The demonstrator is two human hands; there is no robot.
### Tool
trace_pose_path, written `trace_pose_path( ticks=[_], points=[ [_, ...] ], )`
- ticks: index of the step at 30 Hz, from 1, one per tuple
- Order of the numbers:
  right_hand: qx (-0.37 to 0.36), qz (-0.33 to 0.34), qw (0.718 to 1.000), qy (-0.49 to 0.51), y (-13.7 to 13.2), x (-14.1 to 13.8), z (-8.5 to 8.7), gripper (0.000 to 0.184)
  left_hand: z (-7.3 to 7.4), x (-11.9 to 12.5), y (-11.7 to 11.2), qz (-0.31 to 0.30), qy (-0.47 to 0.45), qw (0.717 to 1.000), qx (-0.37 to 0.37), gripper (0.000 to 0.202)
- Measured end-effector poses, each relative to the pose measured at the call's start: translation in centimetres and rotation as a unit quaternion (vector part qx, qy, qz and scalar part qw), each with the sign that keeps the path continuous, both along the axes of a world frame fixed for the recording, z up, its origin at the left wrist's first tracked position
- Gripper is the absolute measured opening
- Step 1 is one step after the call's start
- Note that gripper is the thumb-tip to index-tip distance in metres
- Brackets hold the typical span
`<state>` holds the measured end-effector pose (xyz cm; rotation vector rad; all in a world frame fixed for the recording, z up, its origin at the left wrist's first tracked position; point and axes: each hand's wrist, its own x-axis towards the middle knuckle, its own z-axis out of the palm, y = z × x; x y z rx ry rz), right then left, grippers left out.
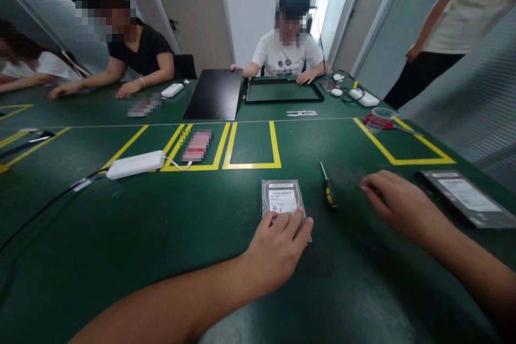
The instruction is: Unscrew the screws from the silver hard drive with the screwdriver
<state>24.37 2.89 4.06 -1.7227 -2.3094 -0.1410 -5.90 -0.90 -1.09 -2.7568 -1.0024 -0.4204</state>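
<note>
My left hand point(278, 247) lies over the near half of a silver hard drive point(280, 196) with a white label, fingers bent across it, holding it against the table. The far part of the drive shows beyond the fingertips. To the right of the drive lies a small screwdriver point(329, 193) with a black and yellow handle, its shaft pointing away from me. My right hand point(391, 199) hovers or rests right of the screwdriver, apart from it. Its fingers are curled together, and whatever they may hold is hidden.
A larger labelled device point(467, 199) lies at the right. A white power strip point(137, 165) and a phone point(197, 145) are at left. Yellow tape point(252, 166) marks the green table. Opposite, a person handles a black frame point(284, 100) beside a black panel point(213, 94).
</note>
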Motion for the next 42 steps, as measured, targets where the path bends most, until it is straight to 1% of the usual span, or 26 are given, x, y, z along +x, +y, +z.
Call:
trace_pose_path(
  ticks=[2,3,6,8,11,14,18,21,25,30,33,36,39,42],
  points=[
    [-0.026,0.061,0.995,0.074,-0.5,-3.6,0.7,0.026,0.0,-0.1,0.0,-0.002,0.004,1.000,0.003,0.043],
    [-0.035,0.079,0.990,0.111,-0.8,-5.2,0.9,0.025,0.0,-0.1,0.1,-0.002,0.004,1.000,0.005,0.043],
    [-0.067,0.108,0.972,0.199,-1.6,-9.1,1.3,0.021,0.0,0.0,0.1,-0.005,0.004,1.000,0.011,0.042],
    [-0.080,0.110,0.960,0.245,-2.0,-10.7,1.4,0.018,0.0,0.0,0.2,-0.005,0.003,1.000,0.009,0.042],
    [-0.089,0.102,0.946,0.295,-2.3,-12.0,1.2,0.016,0.1,0.1,0.2,0.001,0.004,1.000,0.002,0.039],
    [-0.090,0.092,0.938,0.322,-2.2,-12.2,0.6,0.017,0.1,0.1,0.2,0.002,0.003,1.000,-0.001,0.039],
    [-0.103,0.074,0.929,0.349,-1.8,-11.3,-0.8,0.019,-0.1,-0.1,0.1,-0.003,0.007,1.000,0.003,0.043],
    [-0.115,0.056,0.923,0.364,-1.6,-10.6,-1.9,0.023,-0.2,-0.2,0.2,-0.004,0.008,1.000,0.009,0.043],
    [-0.136,0.049,0.911,0.387,-1.5,-10.1,-2.8,0.025,-0.1,-0.3,0.2,-0.004,0.007,1.000,0.014,0.041],
    [-0.156,0.028,0.894,0.420,-1.6,-9.9,-3.2,0.025,-0.3,-0.2,0.2,0.007,0.000,1.000,0.024,0.039],
    [-0.175,0.030,0.882,0.437,-1.5,-9.9,-3.3,0.027,-0.5,0.0,0.2,0.011,-0.009,0.999,0.031,0.038],
    [-0.185,0.031,0.876,0.444,-1.5,-10.0,-3.2,0.028,-0.6,0.1,0.2,0.012,-0.014,0.999,0.029,0.039],
    [-0.190,0.036,0.872,0.449,-1.5,-10.1,-3.4,0.028,-0.3,0.2,0.3,0.013,-0.027,0.999,0.016,0.039],
    [-0.196,0.046,0.872,0.446,-1.6,-10.2,-3.6,0.027,0.3,0.0,0.5,0.004,-0.059,0.998,-0.023,0.040]
  ],
)
